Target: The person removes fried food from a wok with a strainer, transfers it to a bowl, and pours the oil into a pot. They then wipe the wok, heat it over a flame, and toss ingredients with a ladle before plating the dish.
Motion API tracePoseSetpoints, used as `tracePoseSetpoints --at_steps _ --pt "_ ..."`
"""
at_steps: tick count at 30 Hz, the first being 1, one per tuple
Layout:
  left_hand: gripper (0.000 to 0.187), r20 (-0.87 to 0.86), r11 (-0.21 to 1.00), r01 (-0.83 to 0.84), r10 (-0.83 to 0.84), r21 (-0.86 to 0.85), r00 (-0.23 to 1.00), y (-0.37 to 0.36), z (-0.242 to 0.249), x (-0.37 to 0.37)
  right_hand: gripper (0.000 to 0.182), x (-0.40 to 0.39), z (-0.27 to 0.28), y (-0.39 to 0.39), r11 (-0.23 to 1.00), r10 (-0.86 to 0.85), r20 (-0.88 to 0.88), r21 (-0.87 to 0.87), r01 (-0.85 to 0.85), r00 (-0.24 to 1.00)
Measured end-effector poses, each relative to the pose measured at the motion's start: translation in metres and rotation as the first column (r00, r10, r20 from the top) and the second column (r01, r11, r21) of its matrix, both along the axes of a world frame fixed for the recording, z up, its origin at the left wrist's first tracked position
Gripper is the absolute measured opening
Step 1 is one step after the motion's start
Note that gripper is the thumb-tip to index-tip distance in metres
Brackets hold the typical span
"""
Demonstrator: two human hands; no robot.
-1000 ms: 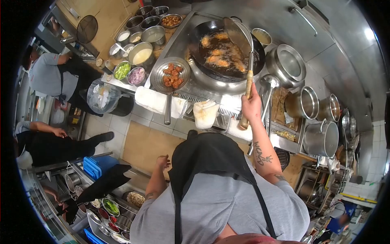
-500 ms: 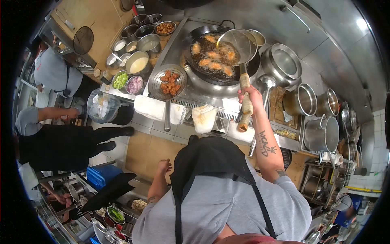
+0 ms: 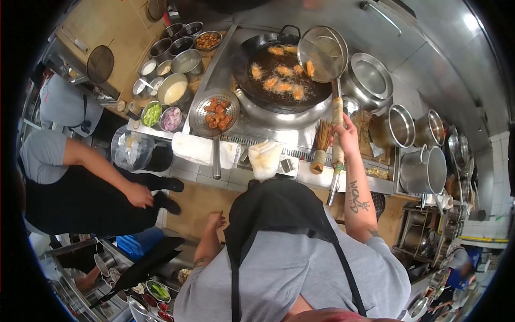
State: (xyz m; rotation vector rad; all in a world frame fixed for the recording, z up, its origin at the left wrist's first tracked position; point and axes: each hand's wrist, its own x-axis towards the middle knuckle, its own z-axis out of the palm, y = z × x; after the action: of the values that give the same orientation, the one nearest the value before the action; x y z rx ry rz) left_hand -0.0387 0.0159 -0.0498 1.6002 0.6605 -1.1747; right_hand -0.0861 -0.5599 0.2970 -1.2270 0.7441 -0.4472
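Note:
My right hand (image 3: 346,138) is closed around the wrapped handle of a wire-mesh skimmer (image 3: 322,45). The skimmer's round head is at the right side of a black wok (image 3: 244,67), overlapping its rim in this view. One golden fried piece (image 3: 310,68) shows against the mesh. Several other golden pieces (image 3: 283,70) bubble in the dark oil. Low beside my apron hangs my left hand (image 3: 216,219), holding nothing, its fingers loosely bent and apart. Left of the wok, a perforated ladle (image 3: 199,119) bears browned fried pieces (image 3: 217,111).
A bamboo brush (image 3: 322,140) stands left of my right hand. Folded white cloths (image 3: 265,159) lie along the stove's front edge. Bowls of chopped green (image 3: 152,114) and purple vegetables sit at left, metal pots (image 3: 424,169) at right. A co-worker (image 3: 80,182) stands at the left.
The skimmer has shifted right, from over the oil toward the wok's right rim, with my right hand. The bamboo brush now shows separately from its handle. The co-worker's arm at left has lowered.

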Motion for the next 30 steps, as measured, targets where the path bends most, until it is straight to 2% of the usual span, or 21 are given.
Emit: tracePoseSetpoints --at_steps 3,5,8,9,10,12,13,16,19,22,27,30 --pt "0.042 0.046 0.988 0.102 -0.108 0.116 0.993 -0.031 0.055 0.015 0.069 0.0 -0.003 0.0 0.976 -0.048 -0.113 -0.218 0.022 0.992" --pt "0.044 0.035 0.988 0.103 -0.108 0.117 0.994 -0.04 0.062 0.022 0.073 -0.001 -0.002 0.002 0.933 -0.08 -0.166 -0.359 0.015 0.983" --pt "0.046 0.023 0.985 0.13 -0.133 0.11 0.991 -0.049 0.062 0.029 0.072 -0.002 0.006 0.01 0.773 -0.14 -0.305 -0.628 -0.088 0.942" --pt "0.046 0.02 0.984 0.141 -0.144 0.108 0.989 -0.052 0.062 0.031 0.071 -0.002 0.021 0.021 0.822 -0.127 -0.332 -0.562 -0.088 0.935" --pt "0.046 0.021 0.982 0.158 -0.161 0.108 0.987 -0.056 0.063 0.033 0.072 0.0 0.018 0.024 0.857 -0.062 -0.2 -0.513 -0.051 0.978" --pt "0.046 0.023 0.976 0.192 -0.195 0.108 0.981 -0.063 0.068 0.035 0.073 0.0 0.031 0.041 0.961 0.009 -0.158 -0.273 -0.052 0.987" --pt "0.045 0.021 0.974 0.196 -0.199 0.114 0.98 -0.067 0.071 0.037 0.074 0.003 0.036 0.049 0.97 0.018 -0.191 -0.236 -0.064 0.981" --pt "0.042 0.023 0.974 0.19 -0.195 0.125 0.981 -0.078 0.077 0.041 0.071 0.014 0.011 0.051 0.948 0.037 -0.223 -0.299 -0.104 0.974" --pt "0.037 0.035 0.977 0.184 -0.188 0.105 0.982 -0.083 0.069 0.046 0.068 0.02 0.015 0.048 0.979 0.055 -0.237 -0.179 -0.099 0.97" --pt "0.034 0.013 0.975 0.204 -0.206 0.091 0.979 -0.085 0.06 0.053 0.075 0.018 0.028 0.036 0.986 0.162 -0.159 -0.016 -0.167 0.974" --pt "0.031 0.014 0.985 0.145 -0.147 0.097 0.989 -0.096 0.055 0.048 0.055 0.005 0.038 0.032 0.968 0.158 -0.045 0.206 -0.146 0.986" --pt "0.029 0.022 0.984 0.176 -0.176 -0.026 0.984 -0.093 0.054 0.046 0.053 -0.003 0.044 0.026 0.945 0.134 0.027 0.298 -0.136 0.991"
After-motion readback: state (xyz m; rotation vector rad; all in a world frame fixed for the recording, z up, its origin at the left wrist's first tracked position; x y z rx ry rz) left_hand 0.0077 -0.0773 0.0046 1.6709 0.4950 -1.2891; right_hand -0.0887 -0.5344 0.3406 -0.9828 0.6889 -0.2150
